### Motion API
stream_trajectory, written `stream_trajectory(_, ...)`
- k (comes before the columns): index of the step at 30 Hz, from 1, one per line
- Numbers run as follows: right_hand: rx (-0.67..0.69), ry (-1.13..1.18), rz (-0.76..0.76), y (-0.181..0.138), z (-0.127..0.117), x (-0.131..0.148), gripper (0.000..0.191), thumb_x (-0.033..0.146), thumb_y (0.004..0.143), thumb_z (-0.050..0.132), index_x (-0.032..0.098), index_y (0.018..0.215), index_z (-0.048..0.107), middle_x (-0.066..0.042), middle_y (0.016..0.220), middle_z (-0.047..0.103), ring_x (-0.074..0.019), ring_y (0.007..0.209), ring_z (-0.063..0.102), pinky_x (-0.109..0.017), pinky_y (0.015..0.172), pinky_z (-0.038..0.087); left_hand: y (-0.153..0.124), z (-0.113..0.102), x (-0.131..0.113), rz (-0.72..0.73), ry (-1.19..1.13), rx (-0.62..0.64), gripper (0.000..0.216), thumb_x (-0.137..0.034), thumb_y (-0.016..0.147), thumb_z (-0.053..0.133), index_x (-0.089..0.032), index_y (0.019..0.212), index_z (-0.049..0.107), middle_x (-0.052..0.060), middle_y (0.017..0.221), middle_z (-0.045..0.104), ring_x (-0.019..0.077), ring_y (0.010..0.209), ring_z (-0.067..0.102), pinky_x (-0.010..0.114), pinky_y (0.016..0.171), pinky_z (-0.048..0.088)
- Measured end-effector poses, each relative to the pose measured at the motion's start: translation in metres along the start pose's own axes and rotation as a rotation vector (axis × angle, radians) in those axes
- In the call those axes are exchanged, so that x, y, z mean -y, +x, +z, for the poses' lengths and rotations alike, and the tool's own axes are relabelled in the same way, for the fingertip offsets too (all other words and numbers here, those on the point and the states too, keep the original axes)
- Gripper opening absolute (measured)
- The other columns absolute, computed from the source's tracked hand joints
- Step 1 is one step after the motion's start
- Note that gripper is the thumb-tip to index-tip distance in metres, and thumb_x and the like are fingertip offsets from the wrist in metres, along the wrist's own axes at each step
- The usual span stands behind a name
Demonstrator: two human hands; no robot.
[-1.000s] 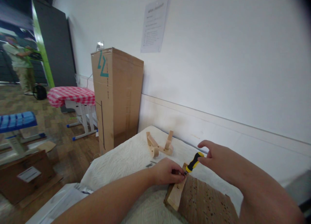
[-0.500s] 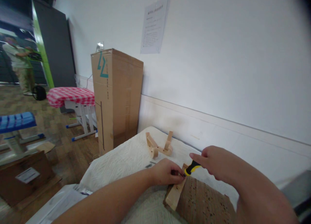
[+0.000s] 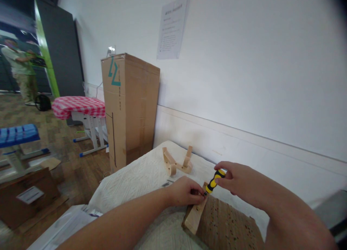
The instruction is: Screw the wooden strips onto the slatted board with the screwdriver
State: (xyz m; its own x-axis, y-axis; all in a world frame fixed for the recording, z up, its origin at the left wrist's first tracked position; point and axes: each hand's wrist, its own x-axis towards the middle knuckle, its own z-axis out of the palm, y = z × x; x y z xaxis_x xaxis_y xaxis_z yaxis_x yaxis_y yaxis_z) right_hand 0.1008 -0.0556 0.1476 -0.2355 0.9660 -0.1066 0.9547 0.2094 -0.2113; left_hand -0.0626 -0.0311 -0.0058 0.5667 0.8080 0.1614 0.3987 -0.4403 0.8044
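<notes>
My right hand (image 3: 241,177) grips the upper end of a yellow-and-black screwdriver (image 3: 213,183), which slants down to the left. Its tip meets a pale wooden strip (image 3: 194,219) near the strip's far end. Close beside the tip, my left hand (image 3: 185,192) is closed in a pinch over the strip; whatever its fingers hold is hidden. Under the strip lies a brown board (image 3: 229,224) pitted with many small holes. A few small metal pieces (image 3: 166,184), seemingly screws, rest on the cloth beyond my left wrist.
Behind my hands, a joined frame of pale wood (image 3: 177,166) lies on the white cloth (image 3: 130,183). A tall cardboard box (image 3: 141,109) stands left of the table against the wall. Further left are a table with checked cloth (image 3: 77,106), a blue seat (image 3: 18,135) and a standing person (image 3: 23,74).
My right hand has shifted its hold on the screwdriver, uncovering more of the yellow handle. The screwdriver's tip stays at the strip. My left hand is almost unmoved.
</notes>
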Motion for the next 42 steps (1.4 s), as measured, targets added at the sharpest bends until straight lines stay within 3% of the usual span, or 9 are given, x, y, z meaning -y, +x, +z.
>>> stream_trajectory(4,-0.008,0.021,-0.012,0.001,0.0,0.002,0.029,0.011,0.084,0.042,0.015,0.101,0.065,-0.005,0.074,0.07,-0.0128,0.059,0.061,-0.023,0.054,0.035,0.001,0.001,0.003,-0.027,-0.004,-0.022,0.025,-0.014,0.074,0.053,-0.013,0.089,0.073,-0.002,0.062,0.058,0.0075,0.055,0.044,0.018,0.051,0.031)
stream_trajectory(7,0.035,-0.033,0.043,0.0,-0.002,0.004,0.023,0.023,0.087,0.045,0.013,0.084,0.066,-0.007,0.067,0.068,-0.0134,0.053,0.059,-0.024,0.051,0.033,0.002,0.002,0.005,-0.022,-0.009,-0.048,0.03,-0.014,0.074,0.05,-0.014,0.093,0.074,0.0,0.07,0.066,0.009,0.059,0.049,0.018,0.055,0.035)
stream_trajectory(10,0.087,-0.069,0.068,0.0,-0.003,0.004,0.04,0.039,0.089,0.042,0.015,0.064,0.061,-0.007,0.054,0.062,-0.0138,0.046,0.055,-0.026,0.049,0.032,0.001,0.002,0.005,-0.023,-0.02,-0.056,0.031,-0.015,0.074,0.05,-0.014,0.094,0.074,0.002,0.073,0.069,0.0097,0.061,0.051,0.019,0.056,0.037)
stream_trajectory(18,0.173,0.033,0.155,0.004,0.003,0.005,0.058,0.045,0.092,0.027,0.018,0.045,0.049,-0.003,0.037,0.046,-0.0118,0.032,0.045,-0.027,0.047,0.037,0.0,0.002,-0.002,-0.045,-0.038,-0.061,0.027,-0.017,0.076,0.053,-0.015,0.094,0.074,0.0,0.064,0.064,0.0086,0.057,0.047,0.018,0.053,0.035)
stream_trajectory(24,0.164,0.007,0.149,0.005,0.003,0.004,0.059,0.049,0.092,0.026,0.018,0.047,0.049,-0.005,0.043,0.052,-0.0121,0.034,0.048,-0.027,0.047,0.037,-0.001,0.002,0.0,0.033,-0.028,-0.011,0.023,-0.028,0.078,0.062,-0.013,0.092,0.073,-0.005,0.054,0.05,0.0055,0.049,0.038,0.018,0.048,0.028)
stream_trajectory(27,0.131,-0.044,0.129,0.004,0.001,0.004,0.057,0.051,0.091,0.029,0.017,0.054,0.056,-0.008,0.049,0.059,-0.0146,0.041,0.054,-0.027,0.048,0.037,-0.001,0.001,0.002,0.083,0.011,-0.024,0.02,-0.027,0.08,0.059,-0.013,0.087,0.072,-0.004,0.055,0.049,0.0052,0.051,0.037,0.018,0.048,0.027)
stream_trajectory(32,-0.002,-0.085,0.046,-0.004,-0.006,0.005,0.028,0.028,0.087,0.048,0.014,0.096,0.07,-0.01,0.08,0.071,-0.0165,0.061,0.063,-0.025,0.054,0.038,0.0,-0.001,0.004,0.091,0.052,-0.018,0.018,-0.025,0.081,0.058,-0.013,0.079,0.07,-0.005,0.054,0.044,0.0053,0.051,0.034,0.019,0.048,0.023)
stream_trajectory(35,-0.067,-0.073,-0.017,-0.006,-0.006,0.007,0.036,0.016,0.082,0.05,0.018,0.115,0.065,-0.007,0.091,0.072,-0.0164,0.07,0.063,-0.024,0.06,0.04,0.001,-0.002,0.005,0.096,0.061,-0.024,0.017,-0.024,0.081,0.058,-0.012,0.078,0.07,-0.006,0.052,0.043,0.0053,0.05,0.033,0.02,0.048,0.022)
stream_trajectory(42,-0.064,-0.009,-0.114,-0.003,-0.003,0.006,0.038,0.008,0.081,0.046,0.021,0.108,0.069,-0.005,0.091,0.072,-0.015,0.073,0.062,-0.023,0.063,0.039,0.001,0.001,0.007,0.112,0.037,-0.045,0.017,-0.024,0.08,0.059,-0.012,0.077,0.071,-0.005,0.053,0.044,0.0053,0.05,0.034,0.019,0.047,0.023)
